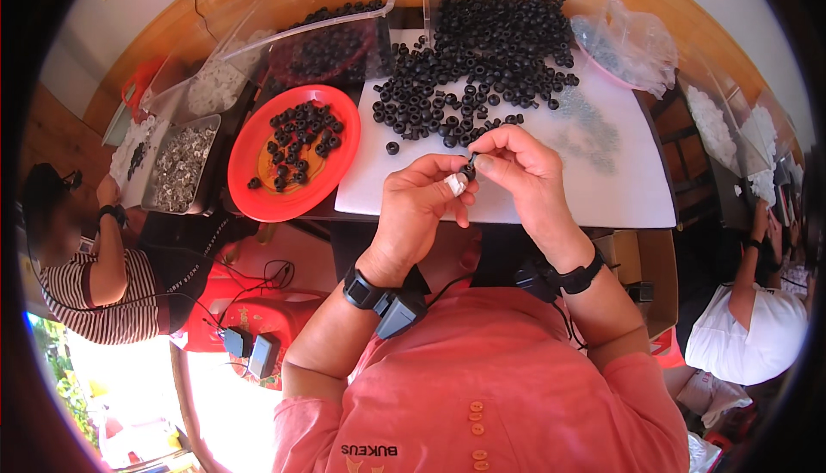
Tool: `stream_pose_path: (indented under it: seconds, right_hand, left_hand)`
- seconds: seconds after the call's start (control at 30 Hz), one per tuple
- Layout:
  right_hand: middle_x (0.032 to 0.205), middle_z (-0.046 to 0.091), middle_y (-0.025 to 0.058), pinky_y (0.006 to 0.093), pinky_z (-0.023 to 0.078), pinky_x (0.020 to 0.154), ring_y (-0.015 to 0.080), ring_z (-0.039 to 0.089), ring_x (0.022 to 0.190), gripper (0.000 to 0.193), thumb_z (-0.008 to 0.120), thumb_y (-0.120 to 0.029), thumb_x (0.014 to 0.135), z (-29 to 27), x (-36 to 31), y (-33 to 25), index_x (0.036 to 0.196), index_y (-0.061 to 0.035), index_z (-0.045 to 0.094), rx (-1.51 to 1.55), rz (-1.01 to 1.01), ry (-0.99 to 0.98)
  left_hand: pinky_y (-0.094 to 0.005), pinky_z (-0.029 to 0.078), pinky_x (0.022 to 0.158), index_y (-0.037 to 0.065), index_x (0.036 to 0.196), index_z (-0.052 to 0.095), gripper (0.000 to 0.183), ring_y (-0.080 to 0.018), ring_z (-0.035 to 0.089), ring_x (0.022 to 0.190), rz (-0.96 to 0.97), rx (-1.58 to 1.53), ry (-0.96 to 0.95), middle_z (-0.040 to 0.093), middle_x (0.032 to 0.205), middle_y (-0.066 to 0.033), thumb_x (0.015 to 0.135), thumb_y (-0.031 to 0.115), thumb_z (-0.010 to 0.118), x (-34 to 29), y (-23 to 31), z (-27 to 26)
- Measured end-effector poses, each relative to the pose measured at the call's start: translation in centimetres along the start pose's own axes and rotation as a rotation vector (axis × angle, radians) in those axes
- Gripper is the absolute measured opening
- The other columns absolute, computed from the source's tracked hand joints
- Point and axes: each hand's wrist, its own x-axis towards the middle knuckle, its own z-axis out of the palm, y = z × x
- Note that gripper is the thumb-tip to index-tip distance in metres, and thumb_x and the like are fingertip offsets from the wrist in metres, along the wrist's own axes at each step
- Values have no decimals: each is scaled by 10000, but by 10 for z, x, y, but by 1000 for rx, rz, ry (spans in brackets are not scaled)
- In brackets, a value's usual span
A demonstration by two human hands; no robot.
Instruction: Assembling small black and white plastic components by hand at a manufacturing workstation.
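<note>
A small black ring-shaped part is pinched in the fingers of my left hand, close over the near side of a white board. White tape wraps one of that hand's fingertips. My right hand meets it from the other side, thumb and forefinger closed at the top of the same part. Whether the right fingers also hold a tiny piece is too small to tell. Just beyond my hands spreads a large heap of black round parts. Small clear pieces lie scattered to its right.
An orange-red plate with black parts stands left of the board. Further left is a metal tray of shiny small parts. A pink bowl with a plastic bag sits at the back right. People work on both sides.
</note>
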Motion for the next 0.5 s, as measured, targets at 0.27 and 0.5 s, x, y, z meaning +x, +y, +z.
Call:
stream_pose_path:
  seconds: [0.27, 0.5]
  right_hand:
    - [903, 649, 26, 252, 498, 760, 92, 614, 809, 81, 618, -18, 927, 8, -9, 7, 1007, -4, 622, 19, 39, 19]
    - [902, 652, 30, 255, 499, 767, 100, 624, 832, 86, 633, -42, 931, 1, -7, 12, 1010, -8, 633, -159, -83, -8]
  left_hand:
    - [-266, 534, 561, -69, 1097, 601, 187, -164, 639, 766, -7, -2, 10, 664, 908, -117, 930, 14, 612, -1, 0, 0]
    - [-255, 528, 562, -49, 1072, 614, 155, -146, 627, 756, 36, 44, 8, 658, 905, -98, 926, 4, 620, -3, -3, 2]
